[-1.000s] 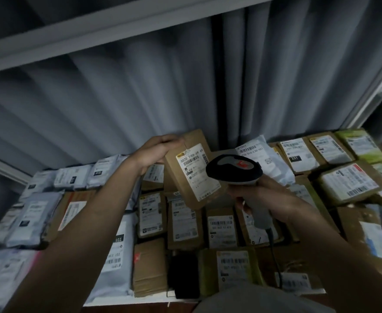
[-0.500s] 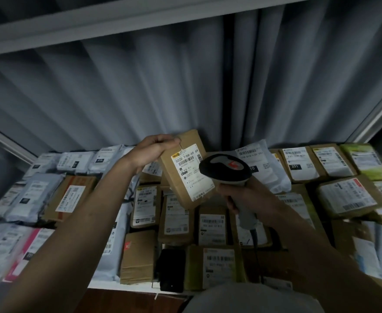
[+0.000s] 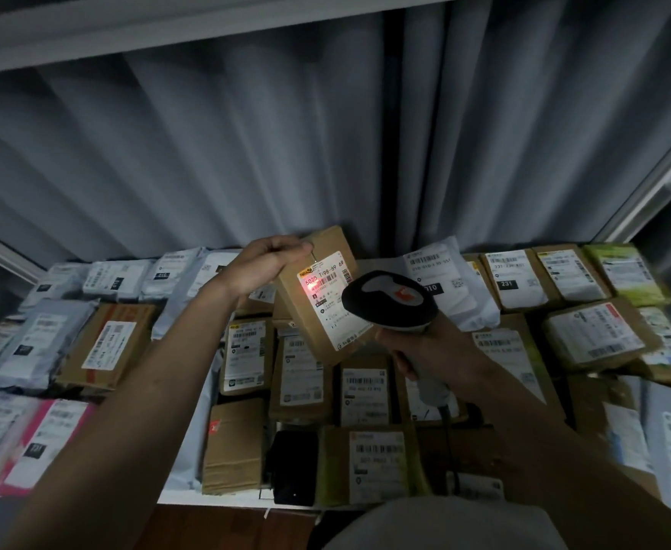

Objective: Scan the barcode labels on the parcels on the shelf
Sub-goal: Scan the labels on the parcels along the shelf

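Scanning the tilted brown cardboard parcel (image 3: 318, 289).
My left hand (image 3: 264, 264) pinches its stiff, light top corner; my right hand (image 3: 425, 347) grips the grey handheld scanner (image 3: 391, 301).

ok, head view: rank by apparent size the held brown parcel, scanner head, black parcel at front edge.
1. Held brown parcel, tilted up by the left hand.
2. Scanner head and black parcel look alike; the scanner is nearer the camera, so unranked.
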